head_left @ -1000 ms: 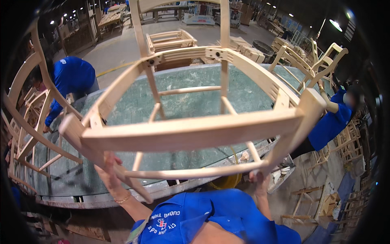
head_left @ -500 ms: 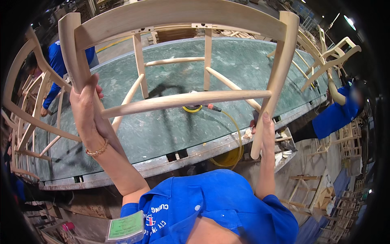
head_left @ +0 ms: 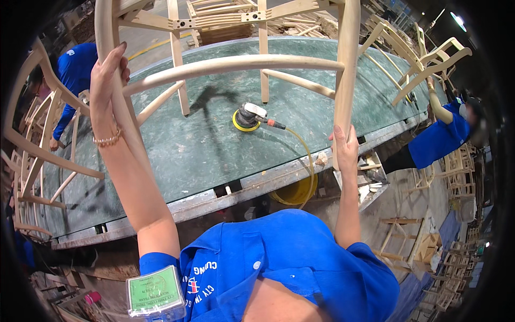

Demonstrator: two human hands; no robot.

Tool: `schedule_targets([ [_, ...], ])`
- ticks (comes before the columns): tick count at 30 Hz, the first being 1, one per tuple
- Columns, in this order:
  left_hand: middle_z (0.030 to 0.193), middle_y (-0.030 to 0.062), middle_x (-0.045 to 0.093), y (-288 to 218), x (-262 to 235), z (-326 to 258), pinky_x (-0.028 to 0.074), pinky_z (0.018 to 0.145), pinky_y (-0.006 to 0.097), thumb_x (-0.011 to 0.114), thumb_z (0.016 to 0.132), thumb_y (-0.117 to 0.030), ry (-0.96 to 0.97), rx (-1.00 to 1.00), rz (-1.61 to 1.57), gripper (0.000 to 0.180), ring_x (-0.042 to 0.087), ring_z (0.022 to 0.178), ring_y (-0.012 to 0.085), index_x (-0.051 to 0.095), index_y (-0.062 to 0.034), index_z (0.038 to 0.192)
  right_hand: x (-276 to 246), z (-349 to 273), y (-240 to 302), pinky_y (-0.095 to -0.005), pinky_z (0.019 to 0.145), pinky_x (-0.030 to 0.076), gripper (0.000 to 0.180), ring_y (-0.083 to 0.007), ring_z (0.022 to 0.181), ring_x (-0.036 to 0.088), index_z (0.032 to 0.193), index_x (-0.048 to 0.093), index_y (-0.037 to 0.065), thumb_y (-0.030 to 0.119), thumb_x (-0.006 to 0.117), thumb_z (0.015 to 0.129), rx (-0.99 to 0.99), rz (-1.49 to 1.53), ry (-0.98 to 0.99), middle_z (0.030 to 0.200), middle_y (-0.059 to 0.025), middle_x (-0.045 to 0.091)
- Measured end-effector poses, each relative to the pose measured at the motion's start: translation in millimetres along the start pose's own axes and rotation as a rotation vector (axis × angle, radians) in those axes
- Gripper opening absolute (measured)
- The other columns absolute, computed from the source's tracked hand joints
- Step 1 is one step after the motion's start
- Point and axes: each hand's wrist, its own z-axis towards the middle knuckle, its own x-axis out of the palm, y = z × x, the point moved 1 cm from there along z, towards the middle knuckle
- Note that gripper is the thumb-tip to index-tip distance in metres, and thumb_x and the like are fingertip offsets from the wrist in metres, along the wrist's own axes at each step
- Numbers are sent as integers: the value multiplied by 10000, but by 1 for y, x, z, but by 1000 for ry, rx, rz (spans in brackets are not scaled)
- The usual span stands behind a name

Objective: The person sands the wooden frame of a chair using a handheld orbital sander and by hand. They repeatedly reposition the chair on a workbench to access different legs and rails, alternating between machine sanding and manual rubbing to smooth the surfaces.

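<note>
Bare wood chair frame [head_left: 230,64] fills the upper half of the frame, held above the green tabletop [head_left: 204,145]. Its two posts run up and down the picture. The left hand [head_left: 107,80] wraps the post at upper left; the right hand [head_left: 345,147] grips the lower end of the post right of centre, noticeably lower. A sander [head_left: 248,117] lies between them. Compared with half a second ago, the frame sits higher and both arms reach further up.
</note>
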Motion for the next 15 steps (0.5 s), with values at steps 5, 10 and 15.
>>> schedule_targets([
  [5, 661, -17, 545, 2, -1, 24, 380, 448, 192, 744, 814, -354, 16, 26, -23, 322, 512, 513, 54, 586, -79, 869, 2, -5, -4, -237, 516, 391, 447, -57, 590, 489, 1085, 546, 25, 450, 574, 949, -45, -27, -62, 731, -8, 582],
  [10, 647, -13, 551, 2, 5, 28, 407, 454, 191, 746, 811, -355, 78, 47, -31, 326, 517, 510, 51, 569, -86, 861, -3, -2, 1, -241, 533, 395, 439, -58, 606, 492, 1062, 550, 18, 444, 567, 956, -38, -19, -68, 723, -16, 580],
  [15, 651, -13, 543, -1, 3, 26, 413, 465, 200, 741, 808, -365, 53, 29, 0, 348, 517, 515, 52, 553, -88, 905, -2, 0, -3, -235, 542, 391, 433, -61, 609, 488, 1059, 555, 14, 433, 580, 952, -71, -31, -100, 727, -19, 579],
])
